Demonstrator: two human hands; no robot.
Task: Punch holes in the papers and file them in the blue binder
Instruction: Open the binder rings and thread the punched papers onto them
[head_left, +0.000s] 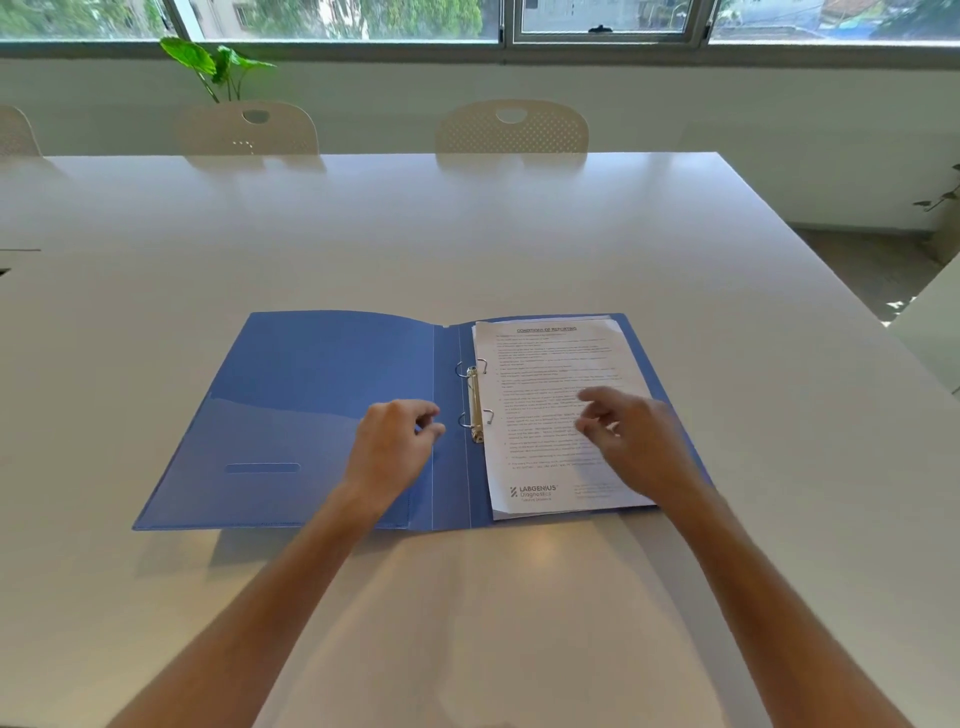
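Glossy white rectangular table (519, 244), seen from the near edge. Blue plastic ring binder (322, 405) lies open flat at table centre, slightly toward 6 o'clock. Left cover shows an inner pocket with a slot; the right cover carries a stack of white printed paper sheets (550, 374), text side up, with a logo at the lower left corner of the top sheet. The upper sheet edges are a little uneven at 1 o'clock of the stack.

Metal two-ring mechanism (474, 402) sits on the spine strip, between pocket and papers. The rings stand parted, and their right prongs reach the left margin of the stack.

Left hand (392, 447) is over the pocket's right edge, at 9 o'clock from the rings; its fingers are loosely curled with thumb and forefinger tips close, holding nothing that shows. Right hand (631, 441) is over the lower half of the papers, at 3 o'clock from the rings, blurred, fingers loosely bent and spread, gripping nothing; contact with the sheet cannot be told.

At 12 o'clock beyond the table: two cream perforated-back chairs (511, 127), green leafy plant (218, 65), window (467, 21).
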